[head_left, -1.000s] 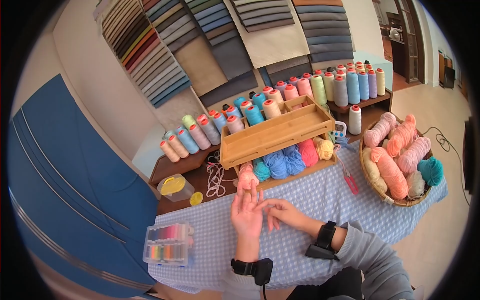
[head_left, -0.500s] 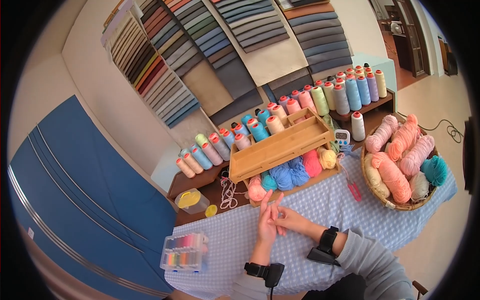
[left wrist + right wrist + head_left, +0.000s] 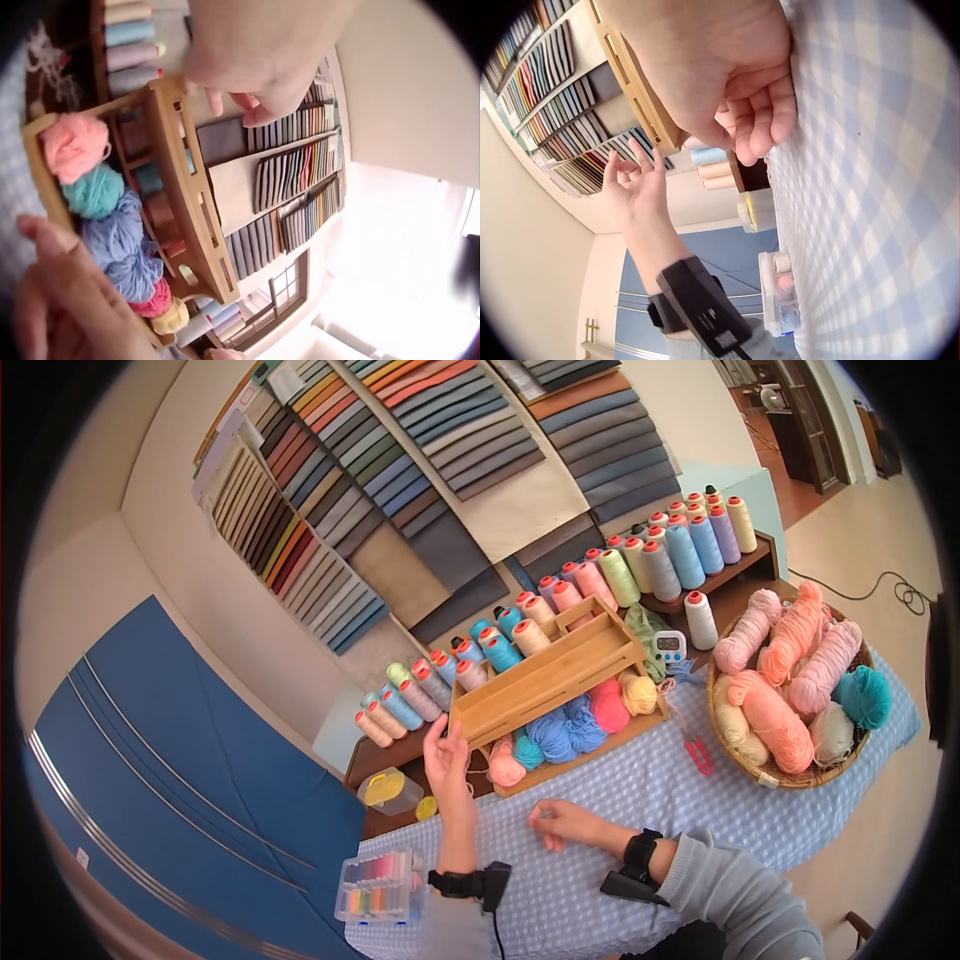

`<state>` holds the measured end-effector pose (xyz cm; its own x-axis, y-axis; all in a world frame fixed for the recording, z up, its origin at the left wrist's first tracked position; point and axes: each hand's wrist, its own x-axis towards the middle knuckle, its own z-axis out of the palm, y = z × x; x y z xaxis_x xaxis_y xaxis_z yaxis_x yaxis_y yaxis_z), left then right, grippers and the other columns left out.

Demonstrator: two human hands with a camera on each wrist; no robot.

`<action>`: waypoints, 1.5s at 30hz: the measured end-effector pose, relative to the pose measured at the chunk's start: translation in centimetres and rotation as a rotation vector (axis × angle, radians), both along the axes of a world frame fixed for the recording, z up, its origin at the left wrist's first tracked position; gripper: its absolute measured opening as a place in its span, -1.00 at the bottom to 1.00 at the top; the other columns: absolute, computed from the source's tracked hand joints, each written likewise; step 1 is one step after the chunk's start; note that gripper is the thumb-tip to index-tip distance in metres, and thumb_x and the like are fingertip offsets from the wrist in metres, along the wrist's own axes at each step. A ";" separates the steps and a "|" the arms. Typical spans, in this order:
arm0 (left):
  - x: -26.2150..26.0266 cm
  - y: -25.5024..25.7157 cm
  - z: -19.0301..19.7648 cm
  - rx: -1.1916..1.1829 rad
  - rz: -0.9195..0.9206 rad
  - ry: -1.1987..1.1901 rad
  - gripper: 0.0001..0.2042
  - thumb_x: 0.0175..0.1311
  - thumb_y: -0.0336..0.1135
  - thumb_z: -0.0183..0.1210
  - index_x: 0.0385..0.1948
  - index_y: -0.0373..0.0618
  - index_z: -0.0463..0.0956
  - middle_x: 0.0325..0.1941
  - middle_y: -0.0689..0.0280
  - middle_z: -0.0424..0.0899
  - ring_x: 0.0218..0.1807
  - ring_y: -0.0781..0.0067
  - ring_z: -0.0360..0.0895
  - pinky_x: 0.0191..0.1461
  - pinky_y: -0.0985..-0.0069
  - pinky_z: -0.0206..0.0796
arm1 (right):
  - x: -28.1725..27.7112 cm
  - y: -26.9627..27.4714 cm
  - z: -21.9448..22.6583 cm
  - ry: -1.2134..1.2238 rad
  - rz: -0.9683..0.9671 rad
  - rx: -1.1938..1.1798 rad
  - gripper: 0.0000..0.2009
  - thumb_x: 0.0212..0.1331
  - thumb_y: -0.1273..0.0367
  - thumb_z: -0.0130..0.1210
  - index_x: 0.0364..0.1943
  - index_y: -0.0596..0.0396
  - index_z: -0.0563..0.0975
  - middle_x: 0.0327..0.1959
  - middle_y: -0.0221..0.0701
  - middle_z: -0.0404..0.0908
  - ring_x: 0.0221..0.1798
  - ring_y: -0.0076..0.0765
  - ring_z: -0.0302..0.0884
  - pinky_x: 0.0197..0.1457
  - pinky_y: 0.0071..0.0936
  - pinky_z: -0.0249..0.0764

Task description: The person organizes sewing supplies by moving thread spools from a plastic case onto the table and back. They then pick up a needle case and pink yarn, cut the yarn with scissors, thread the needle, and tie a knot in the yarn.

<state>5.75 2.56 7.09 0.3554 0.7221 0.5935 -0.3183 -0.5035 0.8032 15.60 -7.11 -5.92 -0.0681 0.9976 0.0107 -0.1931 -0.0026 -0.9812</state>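
Observation:
My left hand (image 3: 448, 765) is raised beside the left end of a wooden two-level rack (image 3: 550, 678), its fingers relaxed and holding nothing. In the right wrist view its palm and spread fingers show plainly. Low over the checked tablecloth (image 3: 610, 880), my right hand (image 3: 572, 824) hangs with loosely curled fingers (image 3: 761, 124) and nothing in them. Between the hands and the rack's lower level sits a coral yarn ball (image 3: 506, 762), next to a teal ball (image 3: 528, 750) and blue skeins (image 3: 566, 728). The rack's upper level has a bare wooden tray.
A wicker basket (image 3: 722, 735) of yarn skeins stands on the right, pink scissors (image 3: 698, 756) beside it. A clear thread case (image 3: 378, 888) lies front left, behind it a yellow-lidded tub (image 3: 388, 790). Thread cones (image 3: 685, 555) line the back, with a small timer (image 3: 669, 646).
My hands were together, the right fingers touching the left hand. They have parted: the left hand has moved left and up toward the rack's end, the right stays over the cloth.

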 end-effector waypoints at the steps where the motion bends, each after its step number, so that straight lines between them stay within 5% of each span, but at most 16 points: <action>1: 0.6 0.6 0.9 0.004 -0.006 0.006 -0.58 0.18 -0.46 0.03 0.10 -0.27 0.20 -0.25 0.38 0.37 0.18 0.37 0.25 0.23 0.49 0.01 | -0.1 0.2 -0.4 0.019 -0.001 0.013 -0.83 0.18 0.31 -0.06 -0.25 0.10 0.41 -0.68 -0.37 0.50 -0.69 -0.50 0.44 -0.61 -0.59 0.39; 4: 2.2 3.6 2.4 0.175 0.009 0.145 -0.59 0.18 -0.48 0.01 0.10 -0.24 0.22 -0.06 0.28 0.36 0.21 0.33 0.22 0.23 0.49 0.03 | -0.2 0.3 -0.7 0.034 -0.005 0.028 -0.83 0.20 0.32 -0.11 -0.25 0.10 0.41 -0.68 -0.35 0.51 -0.70 -0.47 0.45 -0.63 -0.57 0.39; 7: 3.7 6.9 2.5 0.683 0.212 0.591 -0.56 0.09 -0.46 0.05 0.09 -0.09 0.29 0.10 0.07 0.28 0.20 0.13 0.19 0.28 0.39 -0.01 | -0.1 0.4 -0.7 0.018 -0.002 0.030 -0.83 0.20 0.35 -0.16 -0.24 0.11 0.41 -0.67 -0.34 0.51 -0.68 -0.46 0.46 -0.62 -0.56 0.40; 13: 5.6 11.4 1.8 0.715 0.424 0.833 -0.54 0.07 -0.40 0.09 0.08 -0.08 0.27 0.09 0.07 0.29 0.19 0.09 0.21 0.25 0.33 0.04 | -0.1 0.2 -0.5 0.003 0.005 0.018 -0.82 0.18 0.39 -0.19 -0.21 0.10 0.41 -0.65 -0.37 0.50 -0.64 -0.49 0.45 -0.57 -0.57 0.42; 16: 5.8 12.3 2.8 0.779 0.386 0.899 -0.58 0.06 -0.40 0.10 0.03 -0.11 0.30 0.01 0.07 0.34 0.12 0.06 0.26 0.19 0.30 0.11 | -0.3 0.5 -1.1 0.021 0.003 0.033 -0.82 0.19 0.37 -0.19 -0.22 0.11 0.41 -0.66 -0.35 0.51 -0.66 -0.48 0.46 -0.59 -0.56 0.41; 26: 6.1 13.9 3.5 0.882 0.555 0.970 -0.56 -0.12 -0.42 0.24 -0.17 -0.14 0.24 -0.01 0.03 0.34 0.11 -0.02 0.23 0.11 0.24 0.13 | -0.4 0.4 -0.9 0.025 -0.005 0.033 -0.82 0.21 0.37 -0.20 -0.23 0.11 0.41 -0.67 -0.34 0.51 -0.67 -0.47 0.47 -0.61 -0.55 0.42; 33: 5.2 14.9 4.5 0.848 0.503 1.003 -0.64 -0.16 -0.39 0.30 -0.31 -0.12 0.34 0.05 0.05 0.29 0.17 -0.05 0.19 0.15 0.20 0.10 | -0.4 0.5 -0.9 0.009 0.009 0.031 -0.80 0.21 0.36 -0.22 -0.22 0.12 0.41 -0.66 -0.37 0.49 -0.65 -0.49 0.44 -0.59 -0.58 0.41; 39: 1.5 17.0 6.5 0.773 0.544 0.749 -0.66 -0.17 -0.39 0.32 -0.34 -0.10 0.36 0.09 -0.08 0.22 0.18 -0.06 0.18 0.20 0.25 0.06 | -0.4 0.3 -0.6 0.025 0.015 0.031 -0.81 0.16 0.42 -0.22 -0.22 0.12 0.41 -0.65 -0.36 0.49 -0.64 -0.49 0.45 -0.58 -0.57 0.42; 45: -3.7 17.8 7.4 0.715 0.740 0.661 -0.67 -0.15 -0.46 0.28 -0.32 -0.13 0.35 -0.04 0.04 0.32 0.06 0.00 0.29 0.03 0.31 0.23 | -0.5 0.4 -1.1 0.037 0.002 0.060 -0.80 0.22 0.32 -0.20 -0.24 0.12 0.42 -0.67 -0.34 0.51 -0.65 -0.47 0.47 -0.60 -0.56 0.42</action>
